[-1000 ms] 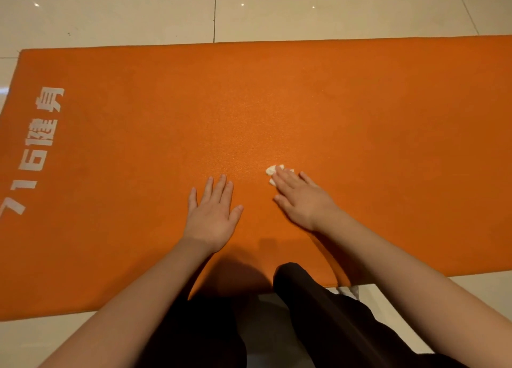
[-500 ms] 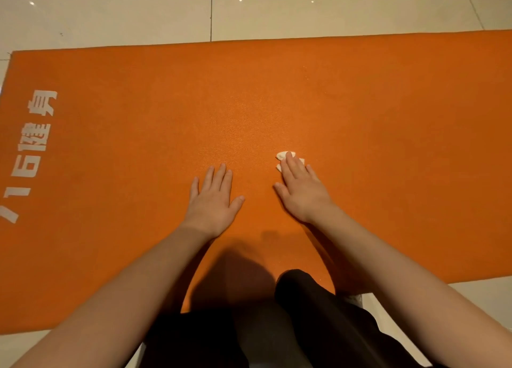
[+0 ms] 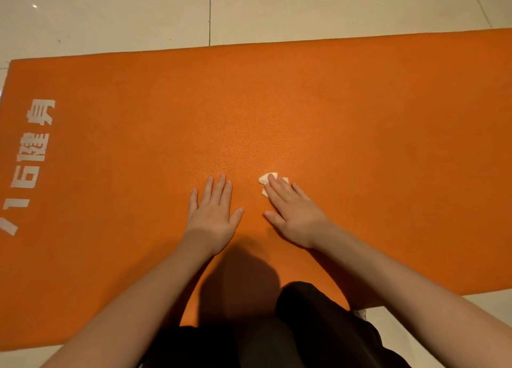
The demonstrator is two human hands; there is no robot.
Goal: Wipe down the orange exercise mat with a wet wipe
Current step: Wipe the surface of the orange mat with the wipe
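Wipe [image 3: 265, 178], perhaps folded, beneath right hand [image 3: 294, 215]

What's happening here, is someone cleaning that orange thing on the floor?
Yes. A person is crouched over an orange exercise mat laid out on a tiled floor. Their right hand presses a small white wet wipe flat against the mat under straight fingers. Their left hand rests flat on the mat beside it and holds nothing. The wipe sits near the middle of the mat, well away from the white lettering at the left end.
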